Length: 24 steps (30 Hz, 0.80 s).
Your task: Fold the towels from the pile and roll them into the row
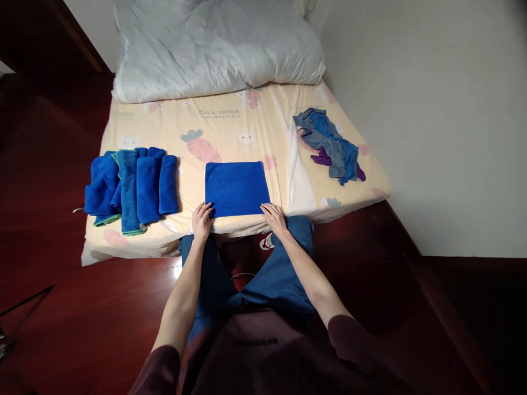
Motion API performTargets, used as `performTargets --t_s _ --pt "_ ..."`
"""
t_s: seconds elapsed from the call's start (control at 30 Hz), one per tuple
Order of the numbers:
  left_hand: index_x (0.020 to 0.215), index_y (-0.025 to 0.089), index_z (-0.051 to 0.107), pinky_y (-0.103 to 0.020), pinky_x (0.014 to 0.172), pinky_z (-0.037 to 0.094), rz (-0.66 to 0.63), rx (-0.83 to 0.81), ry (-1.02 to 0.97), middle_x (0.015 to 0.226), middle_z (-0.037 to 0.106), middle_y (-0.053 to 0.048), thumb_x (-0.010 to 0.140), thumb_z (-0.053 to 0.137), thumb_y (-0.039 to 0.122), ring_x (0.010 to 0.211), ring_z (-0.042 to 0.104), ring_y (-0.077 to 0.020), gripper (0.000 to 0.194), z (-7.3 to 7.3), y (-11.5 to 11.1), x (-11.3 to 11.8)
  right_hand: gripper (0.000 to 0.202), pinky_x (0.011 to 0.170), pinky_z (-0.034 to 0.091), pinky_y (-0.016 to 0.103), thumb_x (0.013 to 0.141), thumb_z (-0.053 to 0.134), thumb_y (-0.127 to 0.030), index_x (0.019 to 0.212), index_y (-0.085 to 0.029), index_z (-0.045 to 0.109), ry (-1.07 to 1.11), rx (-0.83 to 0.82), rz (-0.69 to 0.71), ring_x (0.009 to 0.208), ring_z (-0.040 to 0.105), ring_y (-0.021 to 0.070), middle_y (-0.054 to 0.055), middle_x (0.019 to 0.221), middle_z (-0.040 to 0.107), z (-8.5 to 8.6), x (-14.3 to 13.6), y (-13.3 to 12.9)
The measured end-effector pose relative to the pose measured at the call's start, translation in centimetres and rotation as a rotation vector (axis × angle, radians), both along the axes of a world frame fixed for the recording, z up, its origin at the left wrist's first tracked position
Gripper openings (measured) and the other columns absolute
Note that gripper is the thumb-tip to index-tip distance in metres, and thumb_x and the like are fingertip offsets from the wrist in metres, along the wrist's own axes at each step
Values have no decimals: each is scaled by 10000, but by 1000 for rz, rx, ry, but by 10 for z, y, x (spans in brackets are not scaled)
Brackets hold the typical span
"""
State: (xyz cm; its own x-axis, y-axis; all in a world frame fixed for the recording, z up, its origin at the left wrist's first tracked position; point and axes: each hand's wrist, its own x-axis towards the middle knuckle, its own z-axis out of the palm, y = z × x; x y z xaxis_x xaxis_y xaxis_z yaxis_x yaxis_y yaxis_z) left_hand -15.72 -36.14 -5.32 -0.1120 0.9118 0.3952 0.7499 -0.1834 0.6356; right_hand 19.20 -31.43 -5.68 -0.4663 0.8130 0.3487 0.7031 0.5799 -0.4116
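Observation:
A blue cloth (pixel 236 188) lies flat as a rectangle on the bed, close to its front edge. At the cloth's near left corner is my left hand (pixel 202 220), its fingers closed on the edge. My right hand (pixel 274 218) is at the near right corner, fingers likewise closed on the cloth. To the left, several rolled or folded blue towels (pixel 147 189) sit side by side, some with green edging. A crumpled heap of grey, blue and purple cloths (pixel 330 145) rests on the right part of the bed.
The bed's patterned sheet (pixel 222 129) bears a large pale quilt (pixel 218 49) across the far end. A white wall (pixel 432 131) stands to the right. Dark red floor (pixel 111 307) surrounds the near side, with my legs against the bed's front edge.

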Motion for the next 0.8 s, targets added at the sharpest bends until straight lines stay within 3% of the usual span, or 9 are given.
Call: performTargets --t_s 0.2,0.4,0.63,0.8 --pt "1307 199 634 -513 1215 322 -148 -71 39 1444 588 -94 932 400 154 1446 434 -242 445 4 -4 -7 450 1143 426 444 1007 400 -127 1404 -186 605 -4 9 -7 1406 499 220 96 1453 586 2 4 -7" --pt "1461 195 504 -531 1269 220 -181 -128 180 1562 459 -67 882 479 250 1500 345 -264 582 11 -9 -9 509 1191 392 429 966 412 -107 1446 -184 564 -26 15 -36 1438 461 205 69 1497 538 7 4 -13" --pt "1466 174 495 -515 1259 251 -171 -141 279 1549 472 -85 900 493 293 1496 353 -276 579 14 -5 -10 466 1147 440 402 976 446 -140 1407 -214 606 -24 -7 -46 1395 514 195 34 1468 567 20 5 -3" --pt "1352 182 607 -518 1235 295 -188 -136 304 1476 557 -95 871 518 186 1457 416 -297 489 23 7 -11 474 1113 468 427 904 522 -68 1333 -208 672 -82 -78 2 1333 579 225 56 1398 626 33 6 17"
